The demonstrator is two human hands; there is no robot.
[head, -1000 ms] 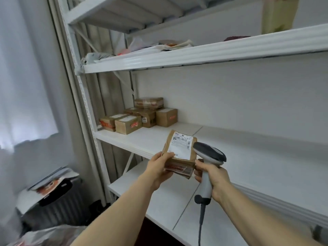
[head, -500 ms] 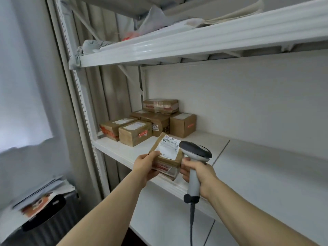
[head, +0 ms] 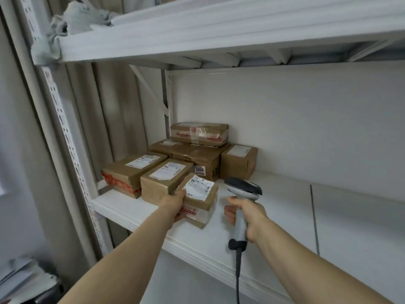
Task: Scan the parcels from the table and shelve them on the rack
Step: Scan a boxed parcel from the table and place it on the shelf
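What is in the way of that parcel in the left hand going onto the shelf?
Nothing visible. The left hand holds the parcel over a bare patch of the shelf, beside a shelved box; the scanner is apart, to its right.

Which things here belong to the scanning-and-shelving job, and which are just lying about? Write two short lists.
Job: parcel gripped by left hand; scanner gripped by right hand; parcels already shelved; rack shelf.
Lying about: crumpled grey wrapping on the upper shelf; blurred pile at lower left.
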